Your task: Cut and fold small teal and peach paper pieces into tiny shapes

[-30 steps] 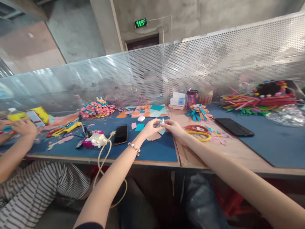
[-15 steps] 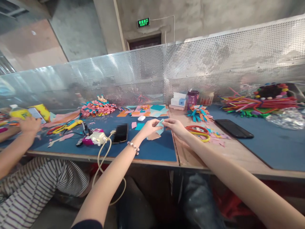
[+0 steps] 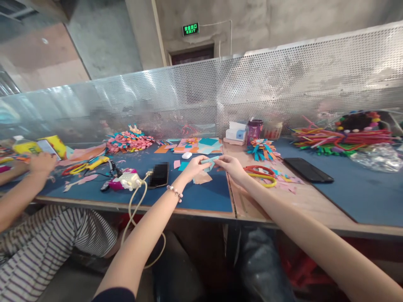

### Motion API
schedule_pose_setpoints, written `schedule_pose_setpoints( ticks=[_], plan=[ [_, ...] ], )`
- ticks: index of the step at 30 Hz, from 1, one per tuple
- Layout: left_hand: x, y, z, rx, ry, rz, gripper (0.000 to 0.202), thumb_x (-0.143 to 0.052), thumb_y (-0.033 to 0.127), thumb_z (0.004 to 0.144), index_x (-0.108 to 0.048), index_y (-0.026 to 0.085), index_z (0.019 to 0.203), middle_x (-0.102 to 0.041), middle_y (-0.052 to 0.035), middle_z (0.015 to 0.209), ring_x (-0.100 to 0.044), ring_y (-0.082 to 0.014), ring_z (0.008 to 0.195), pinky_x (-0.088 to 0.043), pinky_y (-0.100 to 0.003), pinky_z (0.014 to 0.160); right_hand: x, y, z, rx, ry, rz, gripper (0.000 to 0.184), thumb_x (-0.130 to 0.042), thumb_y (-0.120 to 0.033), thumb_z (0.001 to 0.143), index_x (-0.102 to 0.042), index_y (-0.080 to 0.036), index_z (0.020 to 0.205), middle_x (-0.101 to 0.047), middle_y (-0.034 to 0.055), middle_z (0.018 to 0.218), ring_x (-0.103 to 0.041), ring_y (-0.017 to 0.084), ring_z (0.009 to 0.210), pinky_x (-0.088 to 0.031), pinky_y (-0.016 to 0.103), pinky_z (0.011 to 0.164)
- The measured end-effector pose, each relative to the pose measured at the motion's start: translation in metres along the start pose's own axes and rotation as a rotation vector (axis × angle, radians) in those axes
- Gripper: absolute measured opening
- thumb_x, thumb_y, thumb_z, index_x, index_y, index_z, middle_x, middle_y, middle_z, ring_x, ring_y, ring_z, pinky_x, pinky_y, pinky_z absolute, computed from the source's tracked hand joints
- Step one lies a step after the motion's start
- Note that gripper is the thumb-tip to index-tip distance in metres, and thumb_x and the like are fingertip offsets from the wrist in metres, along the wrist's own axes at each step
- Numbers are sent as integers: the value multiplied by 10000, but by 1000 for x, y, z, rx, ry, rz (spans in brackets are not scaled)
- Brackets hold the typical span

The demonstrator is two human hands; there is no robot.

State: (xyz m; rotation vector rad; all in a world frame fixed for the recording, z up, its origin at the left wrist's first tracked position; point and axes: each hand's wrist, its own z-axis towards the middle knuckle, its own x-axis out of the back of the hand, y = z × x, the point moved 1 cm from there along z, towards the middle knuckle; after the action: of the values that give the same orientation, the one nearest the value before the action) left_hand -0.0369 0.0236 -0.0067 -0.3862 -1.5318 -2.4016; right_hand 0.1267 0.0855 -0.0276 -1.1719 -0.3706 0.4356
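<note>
My left hand (image 3: 194, 166) and my right hand (image 3: 231, 165) pinch the two ends of a small light-blue paper piece (image 3: 210, 160), held just above the blue mat (image 3: 201, 195). Both hands' fingers are closed on the paper. A pale pink paper scrap (image 3: 201, 178) lies on the mat right under my hands. A bead bracelet sits on my left wrist.
A black phone (image 3: 159, 175) and a white charger with cable (image 3: 129, 181) lie left of my hands. Red and yellow loops (image 3: 261, 173), a second phone (image 3: 308, 169), paper flowers (image 3: 129, 141), coloured sticks (image 3: 340, 136) and small boxes (image 3: 236, 131) are around. Another person's arm (image 3: 25, 184) works at left.
The paper piece has turned from tilted upright to lying nearly level between my fingers. The neighbour's hand has shifted slightly.
</note>
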Motion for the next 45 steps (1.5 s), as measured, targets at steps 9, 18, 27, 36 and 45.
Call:
schedule_pose_setpoints(
  ticks=[9,18,27,36,45],
  plan=[
    [0,-3,3,-14,23,26,247,-609,364,764,-635,154,891,-624,-35,860,-558,-147,763,-406,-245,653,-3,2,0,16,12,-7,219,-545,-292,890,-581,-126,1028,-619,42,957,-614,137,787,-529,315,691],
    [-1,0,2,-12,13,38,265,-605,381,758,-646,153,886,-633,-38,857,-554,-159,752,-412,-253,645,-2,3,0,13,7,-44,238,-541,-308,891,-577,-127,1042,-616,48,980,-612,146,812,-524,330,712],
    [0,2,1,-4,-4,46,283,-581,408,772,-645,149,867,-619,-30,814,-534,-149,717,-405,-250,634,-2,5,0,16,1,-71,239,-539,-317,891,-583,-127,1029,-617,48,979,-611,149,819,-522,332,717],
    [-1,-3,4,-14,-1,29,288,-607,398,752,-648,143,879,-619,-32,818,-526,-140,712,-393,-247,635,-1,5,2,8,13,-88,229,-538,-313,892,-585,-127,1020,-619,43,957,-612,139,791,-525,318,697],
    [-1,2,1,-12,-4,11,294,-615,393,751,-665,132,876,-634,-48,820,-534,-146,716,-395,-253,635,-1,5,1,13,22,-110,231,-538,-314,892,-585,-126,1019,-619,42,957,-611,139,790,-524,318,696]
  ],
)
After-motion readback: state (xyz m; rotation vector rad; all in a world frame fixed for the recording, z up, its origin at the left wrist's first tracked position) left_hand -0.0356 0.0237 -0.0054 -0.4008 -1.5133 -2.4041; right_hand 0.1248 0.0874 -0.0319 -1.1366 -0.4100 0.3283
